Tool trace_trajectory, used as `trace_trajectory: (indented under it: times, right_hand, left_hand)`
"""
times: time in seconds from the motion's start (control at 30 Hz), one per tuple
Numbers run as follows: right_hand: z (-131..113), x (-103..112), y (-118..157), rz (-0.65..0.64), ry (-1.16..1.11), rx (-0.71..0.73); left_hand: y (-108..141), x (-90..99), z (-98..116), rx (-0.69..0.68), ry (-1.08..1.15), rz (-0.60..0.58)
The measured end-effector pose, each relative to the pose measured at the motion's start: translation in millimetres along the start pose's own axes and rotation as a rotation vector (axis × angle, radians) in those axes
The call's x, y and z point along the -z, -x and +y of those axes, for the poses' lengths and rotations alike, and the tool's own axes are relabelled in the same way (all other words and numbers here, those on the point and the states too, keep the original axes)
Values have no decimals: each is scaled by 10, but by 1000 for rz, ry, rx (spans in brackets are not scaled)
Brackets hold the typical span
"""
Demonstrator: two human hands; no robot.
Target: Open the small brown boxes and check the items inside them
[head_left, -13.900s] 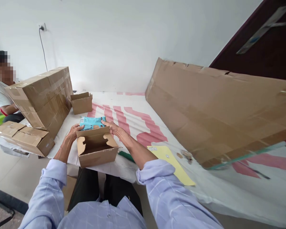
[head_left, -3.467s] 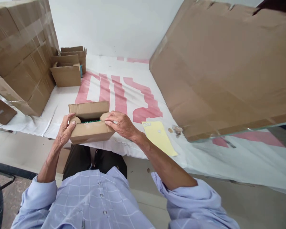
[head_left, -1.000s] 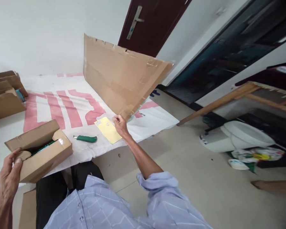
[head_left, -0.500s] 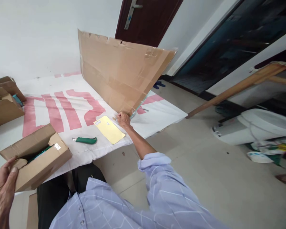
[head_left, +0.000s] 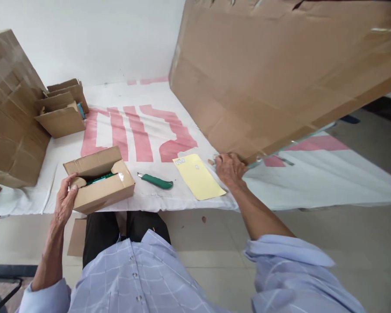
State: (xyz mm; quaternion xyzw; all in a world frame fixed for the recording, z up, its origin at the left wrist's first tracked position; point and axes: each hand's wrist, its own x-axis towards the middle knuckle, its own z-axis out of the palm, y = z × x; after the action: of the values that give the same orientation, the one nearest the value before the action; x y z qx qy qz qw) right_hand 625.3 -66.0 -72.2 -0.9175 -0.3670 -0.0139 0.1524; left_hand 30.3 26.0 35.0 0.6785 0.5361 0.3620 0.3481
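Observation:
My left hand [head_left: 66, 200] grips the left end of a small open cardboard box [head_left: 109, 191], thumb on its end flap. Green items [head_left: 101, 178] show inside, only partly visible. My right hand [head_left: 231, 169] is closed at the bottom corner of a large taped cardboard box [head_left: 263, 82]; what its fingers hold, if anything, is hidden. A small brown bit [head_left: 211, 162] shows by the fingertips. Between my hands lie a green utility knife [head_left: 157, 181], its blade tip pointing left, and a yellow card [head_left: 198, 177] with small white labels along its far end.
A white cloth with red print [head_left: 143, 130] covers the table. Further small open boxes [head_left: 63, 117] stand at the back left, beside another large taped carton [head_left: 14, 113]. Behind the table is a white wall [head_left: 117, 39]. The table's front edge runs close to my body.
My view has swung left, bringing the large left carton into sight and the door out of it. Both hands keep about the same places on the small box and at the large box's corner.

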Motion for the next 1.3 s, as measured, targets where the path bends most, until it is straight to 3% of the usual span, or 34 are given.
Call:
trace_trajectory:
  times: [0.37,0.47,0.57,0.63,0.7,0.83,0.9,0.97,1.03,1.13,1.3]
  right_hand:
    - [-56,160,127,-50,41,-1]
    - [-90,280,159,8,25,-9]
    - [-307,433,169,94,-59,48]
    - [-623,546,225,102,-186,186]
    - [-1060,658,375,65,-372,414]
    - [-1955,869,953,-28,-654,1080]
    - [-2216,949,1282,-92,-695,1314]
    - [-2305,991,1554,-182,-682,1483]
    - [-2283,997,1729,-247,-646,1554]
    - [-2269,962,1803,-286,-567,1512]
    - [-2665,873,1689,-340,-321,1581]
  left_hand:
    - [-33,90,-57,2,113,-30]
    - [-78,130,-102,57,186,-76]
    - [-105,161,-113,58,219,-101]
    - [-107,180,-97,65,238,-142]
    - [-99,199,-75,75,233,-200]
    - [-72,241,-47,1,135,-276]
    - [-53,256,-41,-44,93,-301]
    - [-33,261,-35,-66,62,-322]
    - [-16,254,-22,-69,34,-340]
    - [5,225,14,-59,2,-360]
    - [60,156,51,-67,-40,-371]
